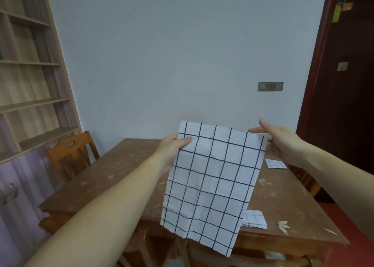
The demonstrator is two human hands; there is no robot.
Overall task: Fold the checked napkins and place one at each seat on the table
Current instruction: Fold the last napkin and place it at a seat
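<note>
Unfolded checked napkin (210,181) hangs in air over table (113,177), near edge. Left hand (172,147) pinches top-left corner. Right hand (283,143) at top-right corner, fingers fairly straight, can't tell if it grips. Far folded napkin (275,163) & near folded napkin (255,219) lie on table. Step: prob. start of a fold. Next: bring corners tog., edges matched.

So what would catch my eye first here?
A large checked napkin hangs open in mid-air at the centre, the left hand gripping its top left corner and the right hand at its top right. Behind it, two folded napkins lie on the brown table, toward its right side.
</note>
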